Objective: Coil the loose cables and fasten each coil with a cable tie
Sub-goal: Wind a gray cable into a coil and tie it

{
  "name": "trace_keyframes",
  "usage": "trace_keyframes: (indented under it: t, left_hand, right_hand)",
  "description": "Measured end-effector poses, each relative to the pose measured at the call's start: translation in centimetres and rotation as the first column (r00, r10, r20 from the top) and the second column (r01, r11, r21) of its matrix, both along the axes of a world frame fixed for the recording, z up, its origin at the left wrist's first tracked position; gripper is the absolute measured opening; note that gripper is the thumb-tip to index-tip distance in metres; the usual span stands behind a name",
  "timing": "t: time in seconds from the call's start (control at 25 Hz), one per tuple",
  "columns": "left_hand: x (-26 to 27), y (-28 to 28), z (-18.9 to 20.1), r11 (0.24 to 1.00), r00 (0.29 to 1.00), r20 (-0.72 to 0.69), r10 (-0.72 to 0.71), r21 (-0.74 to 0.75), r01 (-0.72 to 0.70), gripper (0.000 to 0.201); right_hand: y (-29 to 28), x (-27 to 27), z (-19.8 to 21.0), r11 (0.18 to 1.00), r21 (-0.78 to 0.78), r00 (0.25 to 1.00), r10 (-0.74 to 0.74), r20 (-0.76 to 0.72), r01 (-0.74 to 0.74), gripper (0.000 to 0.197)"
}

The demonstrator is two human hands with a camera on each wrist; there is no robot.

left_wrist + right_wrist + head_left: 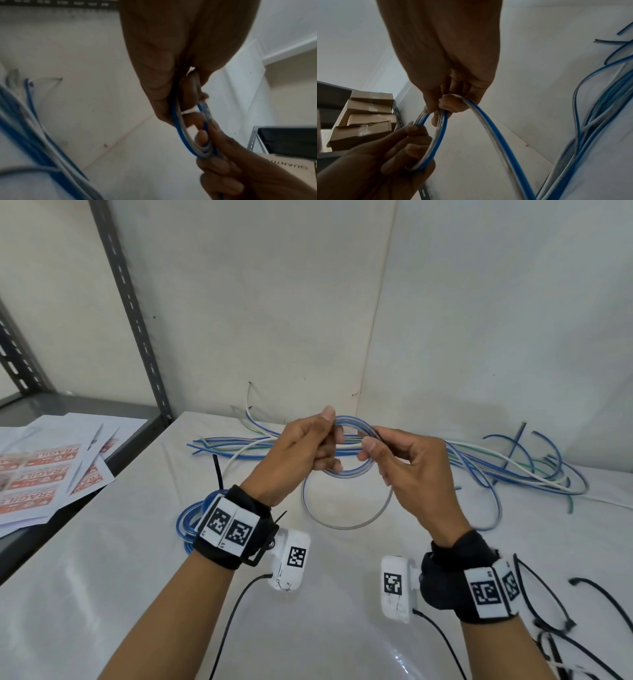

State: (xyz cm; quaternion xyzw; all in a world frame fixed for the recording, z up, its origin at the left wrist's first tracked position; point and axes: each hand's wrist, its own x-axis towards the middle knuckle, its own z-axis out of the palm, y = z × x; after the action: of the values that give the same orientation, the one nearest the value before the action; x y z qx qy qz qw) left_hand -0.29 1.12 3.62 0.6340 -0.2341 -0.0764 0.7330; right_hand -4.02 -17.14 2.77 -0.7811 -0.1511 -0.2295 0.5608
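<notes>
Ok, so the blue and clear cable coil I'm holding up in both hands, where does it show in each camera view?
Head: the coil sits centre frame, above the table, between the left hand and right hand.
Left wrist: centre right, a narrow edge-on loop below the left hand.
Right wrist: centre left, with a strand trailing down to the right.
Shared landmark: the loose cable pile on the table.

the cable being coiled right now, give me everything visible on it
Blue and clear-grey cable coil, glossy plastic look, wound in a few small loops held above the white table. Left hand grips one side of the loops, right hand pinches the other. A larger slack loop hangs below. No tie visible on it.
</notes>
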Motion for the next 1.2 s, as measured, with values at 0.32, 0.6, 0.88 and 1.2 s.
trace_keyframes:
  t: [0.32,0.6,0.88,1.2]
  left_hand:
    - [0.2,2.1,0.3,0.924,0.982,0.189,-0.008,0.376,-0.065,0.016]
    - [0.3,2.0,0.1,0.916,0.975,0.219,0.039,0.382,-0.122,0.015]
    - [0.7,1.9,-0.1,0.946,0.978,0.198,0.07,0.297,-0.128,0.014]
    - [1.1,2.2,-0.3,0.99,0.989,0.096,0.116,0.073,-0.124,0.017]
  right_hand:
    - [-1.9,-0.4,0.7,0.975,-0.199,0.989,0.068,-0.134,-0.094,0.013]
    - [-1.5,-0.1,0.4,0.997,-0.073,0.998,-0.033,-0.051,0.029,0.011]
    - [-0.6,0.1,0.0,0.982,0.124,0.989,-0.146,0.016,0.143,0.014]
    - [0.3,0.6,-0.9,0.985,0.171,0.998,0.041,-0.047,-0.032,0.018]
